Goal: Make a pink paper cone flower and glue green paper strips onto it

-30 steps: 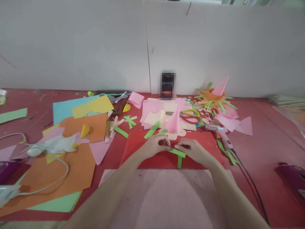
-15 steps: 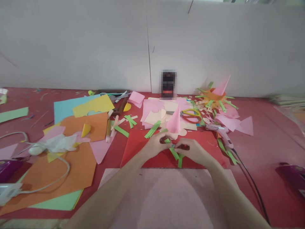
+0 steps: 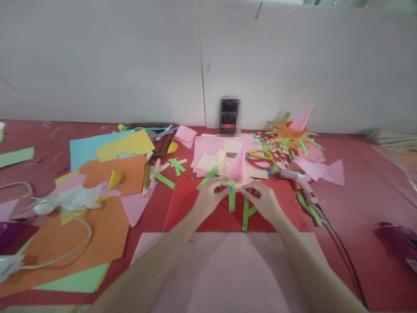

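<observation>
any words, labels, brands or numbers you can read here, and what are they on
No text can be read anywhere in this view.
Pixelated dark object by the wall: blurred out.
Pink glue gun: any markings too small to read.
Purple object at right: pale patches, nothing legible.

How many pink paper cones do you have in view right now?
2. One cone stands mid-table, left of the handles of the scissors; the other cone leans from the orange paper piece at the back right. More could be hidden under scraps.
</observation>
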Action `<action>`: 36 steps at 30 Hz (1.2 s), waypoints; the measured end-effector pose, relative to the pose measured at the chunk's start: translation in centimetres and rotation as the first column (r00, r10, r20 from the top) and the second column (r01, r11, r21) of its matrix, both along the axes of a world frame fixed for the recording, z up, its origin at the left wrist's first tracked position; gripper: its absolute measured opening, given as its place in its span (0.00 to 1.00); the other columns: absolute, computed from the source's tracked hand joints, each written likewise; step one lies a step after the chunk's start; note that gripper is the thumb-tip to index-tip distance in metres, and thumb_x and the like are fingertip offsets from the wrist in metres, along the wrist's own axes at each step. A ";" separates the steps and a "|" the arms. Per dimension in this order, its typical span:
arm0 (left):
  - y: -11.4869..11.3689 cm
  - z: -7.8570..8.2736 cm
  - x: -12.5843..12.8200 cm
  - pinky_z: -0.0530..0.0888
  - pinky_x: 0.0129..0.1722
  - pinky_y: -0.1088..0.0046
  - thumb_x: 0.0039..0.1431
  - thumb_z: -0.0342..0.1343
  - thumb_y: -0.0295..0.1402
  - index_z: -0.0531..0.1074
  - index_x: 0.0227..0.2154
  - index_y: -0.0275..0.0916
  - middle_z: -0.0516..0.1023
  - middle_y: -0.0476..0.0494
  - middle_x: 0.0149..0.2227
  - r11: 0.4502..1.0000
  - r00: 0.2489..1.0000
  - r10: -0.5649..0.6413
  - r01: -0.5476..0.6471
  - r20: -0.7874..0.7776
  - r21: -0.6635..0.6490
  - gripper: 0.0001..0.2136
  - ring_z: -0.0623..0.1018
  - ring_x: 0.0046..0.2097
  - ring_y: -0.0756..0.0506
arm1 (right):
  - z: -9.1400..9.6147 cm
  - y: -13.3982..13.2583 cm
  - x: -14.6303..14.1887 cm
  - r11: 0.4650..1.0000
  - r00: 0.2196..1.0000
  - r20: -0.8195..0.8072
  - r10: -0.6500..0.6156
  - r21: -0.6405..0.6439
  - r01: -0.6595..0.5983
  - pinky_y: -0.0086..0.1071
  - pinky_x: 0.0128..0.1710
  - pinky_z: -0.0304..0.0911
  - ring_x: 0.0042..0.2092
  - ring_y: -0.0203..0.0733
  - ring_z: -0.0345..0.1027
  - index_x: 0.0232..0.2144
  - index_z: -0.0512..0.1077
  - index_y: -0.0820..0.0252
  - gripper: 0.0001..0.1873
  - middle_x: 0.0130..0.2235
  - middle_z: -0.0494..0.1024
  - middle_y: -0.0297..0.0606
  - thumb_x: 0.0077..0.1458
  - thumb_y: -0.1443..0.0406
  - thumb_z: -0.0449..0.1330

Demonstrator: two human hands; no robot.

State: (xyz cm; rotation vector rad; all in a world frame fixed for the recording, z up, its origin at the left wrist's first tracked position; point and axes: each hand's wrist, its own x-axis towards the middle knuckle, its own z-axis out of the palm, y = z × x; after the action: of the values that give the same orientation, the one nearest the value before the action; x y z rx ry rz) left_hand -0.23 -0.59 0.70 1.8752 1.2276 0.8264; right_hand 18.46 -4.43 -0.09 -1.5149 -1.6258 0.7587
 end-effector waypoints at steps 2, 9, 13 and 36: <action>0.0 0.1 0.0 0.69 0.35 0.72 0.54 0.55 0.36 0.73 0.26 0.40 0.71 0.49 0.30 1.000 1.000 0.001 -0.001 -0.010 0.031 0.06 0.71 0.34 0.49 | -0.3 0.3 0.5 0.994 0.996 0.040 -0.081 0.072 0.078 0.30 0.32 0.60 0.31 0.37 0.65 0.29 0.72 0.56 0.11 0.33 0.75 0.36 0.53 0.57 0.55; 0.3 -0.2 0.8 0.69 0.38 0.70 0.54 0.57 0.32 0.74 0.27 0.40 0.72 0.48 0.31 0.995 0.999 -0.010 0.015 -0.054 0.094 0.03 0.73 0.36 0.48 | -1.5 1.0 0.7 0.994 0.990 0.109 -0.093 0.071 0.086 0.32 0.37 0.62 0.35 0.40 0.68 0.30 0.73 0.55 0.11 0.35 0.75 0.37 0.53 0.58 0.54; 0.5 -0.8 1.3 0.69 0.38 0.70 0.55 0.55 0.33 0.76 0.29 0.41 0.72 0.48 0.31 0.988 0.995 -0.025 0.038 -0.092 0.147 0.05 0.73 0.35 0.48 | -1.8 1.1 0.6 0.996 0.989 0.129 -0.074 0.067 0.066 0.33 0.38 0.62 0.38 0.41 0.70 0.30 0.74 0.54 0.11 0.36 0.76 0.37 0.53 0.58 0.54; 0.1 -1.6 2.6 0.67 0.35 0.72 0.49 0.60 0.27 0.71 0.24 0.38 0.76 0.49 0.31 0.982 0.968 0.133 -0.100 -0.213 0.159 0.03 0.74 0.35 0.48 | -1.9 1.2 0.6 0.996 0.981 0.174 -0.082 0.034 0.077 0.31 0.35 0.62 0.35 0.40 0.70 0.29 0.74 0.53 0.10 0.35 0.77 0.35 0.53 0.59 0.54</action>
State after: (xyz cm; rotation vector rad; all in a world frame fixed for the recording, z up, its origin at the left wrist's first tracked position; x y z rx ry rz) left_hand 2.40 -0.45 -0.88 2.0754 1.4619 0.8040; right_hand 19.03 -3.23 -1.96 -1.6564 -1.6843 0.5709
